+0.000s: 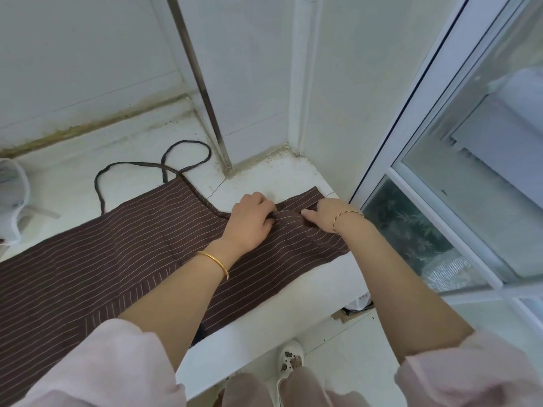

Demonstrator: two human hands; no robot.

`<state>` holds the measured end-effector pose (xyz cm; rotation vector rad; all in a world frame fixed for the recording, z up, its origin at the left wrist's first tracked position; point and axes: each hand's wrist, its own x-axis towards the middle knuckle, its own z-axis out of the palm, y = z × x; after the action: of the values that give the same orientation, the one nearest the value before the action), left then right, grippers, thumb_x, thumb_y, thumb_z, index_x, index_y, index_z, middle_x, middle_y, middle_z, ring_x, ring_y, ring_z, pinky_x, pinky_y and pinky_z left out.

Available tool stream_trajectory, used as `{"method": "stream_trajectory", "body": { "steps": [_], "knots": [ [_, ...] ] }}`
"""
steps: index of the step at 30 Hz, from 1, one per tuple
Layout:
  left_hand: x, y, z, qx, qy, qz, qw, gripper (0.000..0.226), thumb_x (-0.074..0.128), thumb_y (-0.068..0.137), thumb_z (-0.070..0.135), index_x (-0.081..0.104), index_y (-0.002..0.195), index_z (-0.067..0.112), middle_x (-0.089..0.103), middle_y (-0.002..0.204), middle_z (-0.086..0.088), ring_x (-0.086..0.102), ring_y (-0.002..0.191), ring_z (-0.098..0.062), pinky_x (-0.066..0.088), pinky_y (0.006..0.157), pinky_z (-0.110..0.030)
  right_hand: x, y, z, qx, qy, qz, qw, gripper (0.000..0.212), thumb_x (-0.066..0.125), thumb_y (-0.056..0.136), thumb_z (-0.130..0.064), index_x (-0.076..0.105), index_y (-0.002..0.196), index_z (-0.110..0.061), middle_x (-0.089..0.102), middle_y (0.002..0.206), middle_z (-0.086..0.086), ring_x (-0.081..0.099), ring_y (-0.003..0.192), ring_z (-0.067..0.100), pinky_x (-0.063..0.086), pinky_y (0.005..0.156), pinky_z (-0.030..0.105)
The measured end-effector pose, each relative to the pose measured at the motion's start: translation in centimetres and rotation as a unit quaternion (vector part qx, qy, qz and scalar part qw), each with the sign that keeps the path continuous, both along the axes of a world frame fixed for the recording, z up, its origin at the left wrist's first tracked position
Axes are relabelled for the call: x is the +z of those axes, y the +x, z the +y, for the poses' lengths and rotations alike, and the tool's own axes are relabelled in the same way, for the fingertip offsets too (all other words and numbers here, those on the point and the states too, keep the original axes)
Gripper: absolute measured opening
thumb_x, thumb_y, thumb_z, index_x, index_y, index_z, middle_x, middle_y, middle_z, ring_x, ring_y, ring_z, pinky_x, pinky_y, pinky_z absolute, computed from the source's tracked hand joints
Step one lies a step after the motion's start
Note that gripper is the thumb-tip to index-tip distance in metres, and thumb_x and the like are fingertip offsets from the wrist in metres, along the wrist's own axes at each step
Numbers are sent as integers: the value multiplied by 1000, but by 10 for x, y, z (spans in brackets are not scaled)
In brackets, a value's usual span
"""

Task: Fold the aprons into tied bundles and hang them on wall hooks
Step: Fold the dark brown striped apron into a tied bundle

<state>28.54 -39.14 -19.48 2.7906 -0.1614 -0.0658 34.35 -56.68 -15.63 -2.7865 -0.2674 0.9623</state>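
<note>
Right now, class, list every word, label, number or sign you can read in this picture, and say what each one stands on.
No text here can be read.
On the white container at the left edge: faint bluish marks, too blurred to read.
On the small white item below the ledge: a reddish mark, too small to read.
On the apron: stripes only, no lettering.

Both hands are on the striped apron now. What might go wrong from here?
1. The apron hangs over the ledge front; tugging with the left hand and right hand at its narrow end may slide it off.
2. The straps lie looped loose behind and could get folded inside, leaving nothing to tie.
3. Dirt along the wall joint might soil the cloth.
</note>
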Motion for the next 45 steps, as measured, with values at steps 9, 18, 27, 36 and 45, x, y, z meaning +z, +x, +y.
{"method": "stream_trajectory", "body": {
  "steps": [9,18,27,36,45],
  "knots": [
    [-3,2,-1,3,5,33,999,21,51,93,21,58,112,14,53,116,-4,46,105,-24,39,88,-36,11,8,-23,-65,90,102,989,33,55,92,-36,55,110,-8,55,96,2,54,93,20,44,84,29],
    [-5,-2,-1,25,-4,18,1000,9,46,95,21,47,93,12,52,102,-7,39,86,-19,38,77,-35,16,5,-14,-149,381,-205,889,23,45,92,0,50,110,-15,52,88,5,52,82,16,46,71,21],
    [-5,-3,-3,34,22,-15,999,16,49,95,19,54,106,10,56,107,-7,47,95,-24,40,81,-34,-36,23,-3,-146,154,-188,959,18,46,97,-17,53,111,-8,58,109,11,59,89,26,49,81,35],
    [-18,-29,9,186,136,-119,966,13,50,85,20,58,85,10,56,86,-8,53,77,-27,43,67,-38,-25,1,12,-61,7,-399,915,27,43,87,-2,53,113,-6,54,106,11,50,95,27,40,80,36],
    [-11,-54,59,196,90,-177,960,24,43,91,16,63,97,4,59,113,-15,55,107,-31,42,97,-42,-61,-45,35,173,-13,-266,948,61,12,93,-53,26,147,-29,21,156,-2,16,144,26,8,114,56]
  ]
}}
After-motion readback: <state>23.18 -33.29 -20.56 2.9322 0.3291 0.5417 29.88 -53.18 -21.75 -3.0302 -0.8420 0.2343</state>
